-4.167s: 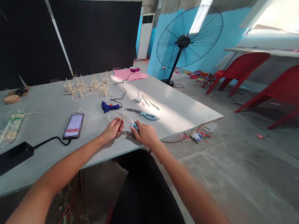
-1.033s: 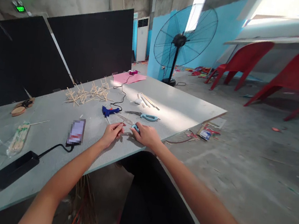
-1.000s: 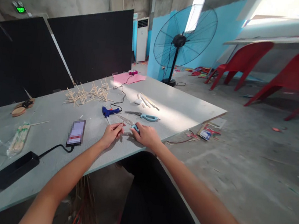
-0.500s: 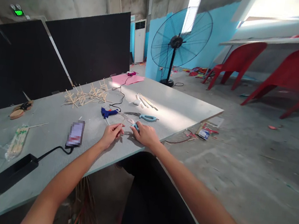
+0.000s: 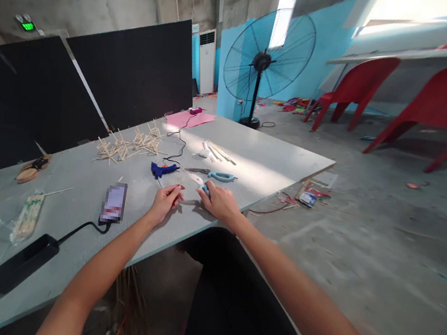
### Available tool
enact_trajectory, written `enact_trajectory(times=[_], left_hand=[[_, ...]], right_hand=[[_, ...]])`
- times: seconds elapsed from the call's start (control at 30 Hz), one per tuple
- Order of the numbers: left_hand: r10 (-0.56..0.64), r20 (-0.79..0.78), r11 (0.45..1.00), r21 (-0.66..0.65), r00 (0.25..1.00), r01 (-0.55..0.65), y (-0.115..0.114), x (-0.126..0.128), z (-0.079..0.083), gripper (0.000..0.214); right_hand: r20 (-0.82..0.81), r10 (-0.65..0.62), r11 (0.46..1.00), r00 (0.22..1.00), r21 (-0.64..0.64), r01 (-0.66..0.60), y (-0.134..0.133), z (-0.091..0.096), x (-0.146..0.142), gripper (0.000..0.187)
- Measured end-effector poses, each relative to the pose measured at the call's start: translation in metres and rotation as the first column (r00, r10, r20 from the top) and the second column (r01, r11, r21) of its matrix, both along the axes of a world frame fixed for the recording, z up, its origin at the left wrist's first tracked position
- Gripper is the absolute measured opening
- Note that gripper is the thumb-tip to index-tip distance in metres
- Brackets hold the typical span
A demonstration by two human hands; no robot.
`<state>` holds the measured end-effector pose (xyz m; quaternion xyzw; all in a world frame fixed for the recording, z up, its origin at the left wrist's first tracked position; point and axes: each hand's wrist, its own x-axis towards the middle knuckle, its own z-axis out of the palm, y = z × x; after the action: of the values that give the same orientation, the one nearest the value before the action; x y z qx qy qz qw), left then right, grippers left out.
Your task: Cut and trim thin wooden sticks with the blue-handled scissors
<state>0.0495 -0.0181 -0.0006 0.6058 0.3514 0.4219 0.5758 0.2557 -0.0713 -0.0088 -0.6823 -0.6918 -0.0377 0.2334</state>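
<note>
1. Grip of the left hand (image 5: 165, 202) is pinching a slim piece (image 5: 180, 182), too faint to name, near the edge of the bench (image 5: 272, 160).
2. Right hand (image 5: 218, 201) is wrapping its grip around a blue-handled cutter (image 5: 197, 180), whose pale head is pointing leftward.
3. Scissors (image 5: 221, 176) are lying just beyond the cutter.
4. Blue glue gun (image 5: 164, 170) is resting beyond the left hand.
5. Joined sticks (image 5: 149, 142) are standing farther back.

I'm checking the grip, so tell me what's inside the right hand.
The right hand holds a blue-handled tool; a bit of its handle and its pale front end show beyond the hand. The rest of the handle is covered.
</note>
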Motion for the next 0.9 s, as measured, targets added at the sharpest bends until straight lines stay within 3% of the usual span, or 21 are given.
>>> enact_trajectory(times=[0.2,0.27,0.4,0.53,0.7,0.77,0.9], left_hand=[[-0.013,-0.019,1.0,0.02,1.0,0.013,-0.0007,-0.0008,-0.0012,0.052],[-0.028,-0.029,0.999,0.025,0.999,0.029,-0.0016,-0.0014,-0.0017,0.05],[-0.052,-0.035,0.998,0.041,0.998,0.054,-0.0013,-0.0016,-0.0017,0.047],[0.032,0.036,0.999,0.004,0.999,-0.032,0.0028,-0.0007,-0.0027,0.049],[0.041,-0.003,0.998,0.043,0.999,-0.041,0.0054,-0.0009,-0.0072,0.051],[0.056,-0.026,0.995,0.082,0.998,-0.054,0.0048,-0.0008,-0.0081,0.049],[0.051,-0.068,0.988,0.148,0.996,-0.041,0.0022,0.0019,-0.0063,0.048]], right_hand=[[0.047,0.121,0.992,0.992,-0.042,-0.119,-0.0005,0.0001,-0.003,0.049],[0.03,0.045,0.998,0.999,-0.048,-0.044,0.0021,0.0006,-0.0032,0.05],[-0.064,-0.25,0.967,0.966,-0.061,0.247,0.0052,0.001,-0.0018,0.057],[-0.024,-0.085,0.996,0.996,-0.014,0.085,0.0011,-0.0008,-0.0013,0.053],[0.056,0.105,0.994,0.993,-0.006,-0.105,-0.002,-0.0016,-0.0024,0.049],[0.07,0.109,0.994,0.992,-0.017,-0.108,-0.0014,-0.0017,-0.0036,0.05],[0.034,-0.017,1.0,0.999,-0.023,0.018,0.0015,-0.002,-0.0059,0.055]])
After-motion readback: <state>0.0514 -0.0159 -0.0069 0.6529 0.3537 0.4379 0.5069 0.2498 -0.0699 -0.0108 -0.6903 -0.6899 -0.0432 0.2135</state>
